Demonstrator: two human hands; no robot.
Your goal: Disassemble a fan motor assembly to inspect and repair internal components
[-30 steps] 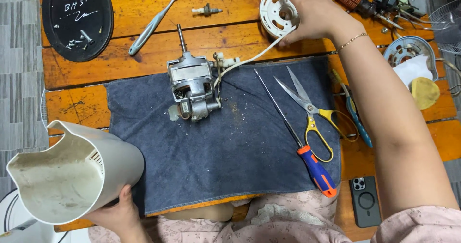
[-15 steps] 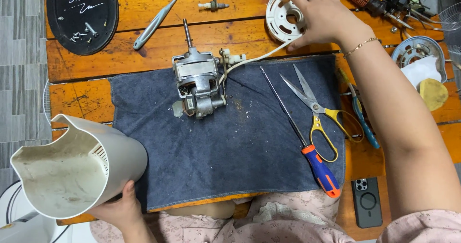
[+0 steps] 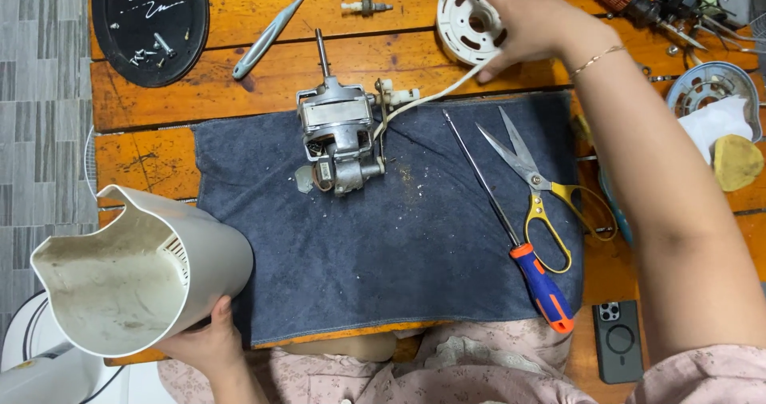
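left hand [image 3: 209,342] fingers wrapped round dusty white housing [image 3: 136,276], 7 o'clock, tipped to show inside | right hand [image 3: 536,22] fingers spread on white round cover [image 3: 465,22], 1 o'clock, pinning it | motor [image 3: 335,136] parked on towel [image 3: 399,244]

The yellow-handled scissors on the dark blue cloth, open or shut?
Open: the yellow-handled steel scissors lie flat on the dark blue cloth, blades spread apart in a V.
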